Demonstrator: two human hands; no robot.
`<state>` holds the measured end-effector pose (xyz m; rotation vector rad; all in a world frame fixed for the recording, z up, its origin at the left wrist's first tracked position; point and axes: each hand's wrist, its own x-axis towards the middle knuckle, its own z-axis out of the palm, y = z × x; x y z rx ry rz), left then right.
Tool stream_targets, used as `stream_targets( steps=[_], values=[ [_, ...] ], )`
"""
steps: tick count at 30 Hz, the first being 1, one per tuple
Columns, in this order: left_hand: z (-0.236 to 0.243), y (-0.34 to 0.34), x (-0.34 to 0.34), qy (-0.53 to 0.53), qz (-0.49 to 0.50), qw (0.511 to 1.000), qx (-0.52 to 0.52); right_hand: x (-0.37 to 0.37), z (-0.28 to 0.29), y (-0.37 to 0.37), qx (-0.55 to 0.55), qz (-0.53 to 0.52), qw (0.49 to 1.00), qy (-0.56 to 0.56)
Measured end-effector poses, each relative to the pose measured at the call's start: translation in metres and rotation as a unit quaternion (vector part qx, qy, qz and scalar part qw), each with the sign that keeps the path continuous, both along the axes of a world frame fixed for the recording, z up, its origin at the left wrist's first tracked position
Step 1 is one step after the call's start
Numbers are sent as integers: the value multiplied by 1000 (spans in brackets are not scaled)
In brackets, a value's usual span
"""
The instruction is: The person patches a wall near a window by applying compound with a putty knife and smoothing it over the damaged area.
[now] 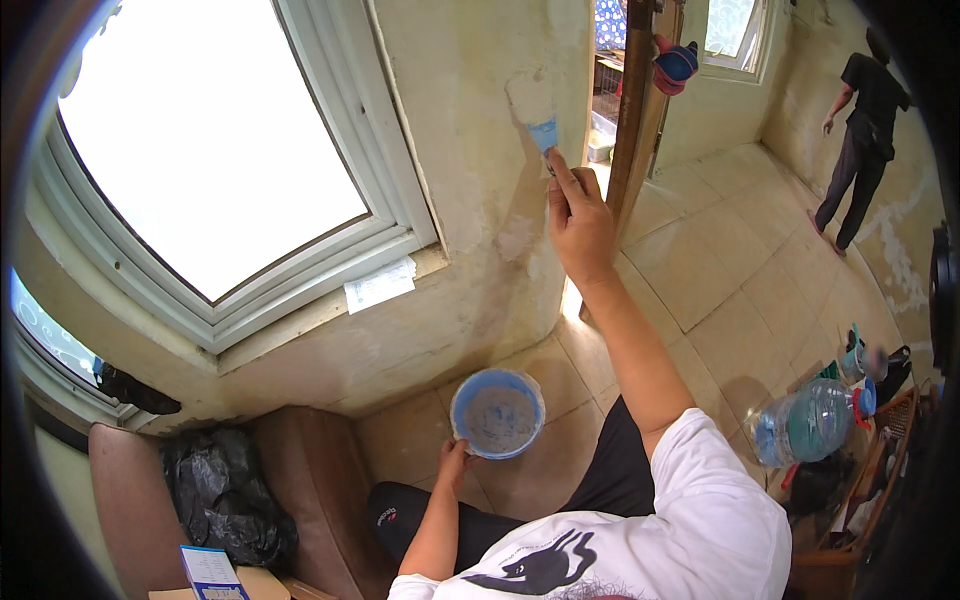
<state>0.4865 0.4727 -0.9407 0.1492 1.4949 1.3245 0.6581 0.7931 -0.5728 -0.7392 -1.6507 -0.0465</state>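
My right hand (582,225) is raised on a stretched arm and closed around the handle of a putty knife (543,135). The knife's blue blade lies against or very near the wall, just below a pale patch (530,92) of filler. Low in front of me, my left hand (456,462) grips the rim of a round blue tub (458,398). Grey paste (500,418) covers the tub's bottom, with smears up its sides. My left fingers are partly hidden by the rim.
A window frame (390,240) with paper (380,286) on its sill is at left. A wooden door frame (632,120) stands right of the wall. Another person (866,140) stands far right. A large bottle (815,420), brown sofa (310,500) and black plastic bag (225,490) are nearby.
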Motion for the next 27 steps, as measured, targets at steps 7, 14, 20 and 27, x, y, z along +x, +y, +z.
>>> stream_targets(
  steps=[7,14,20,27],
  values=[
    [8,0,1,8,-2,1000,-6,16,-26,-13,39,27,999,22],
    [-8,-5,-4,9,6,1000,-11,2,27,-6,108,16,993,47],
    [12,6,9,1,18,1000,-11,8,-21,1,13,-19,1000,-5],
    [-5,-6,-4,7,39,999,12,7,-8,-10,84,40,993,70]
  ],
)
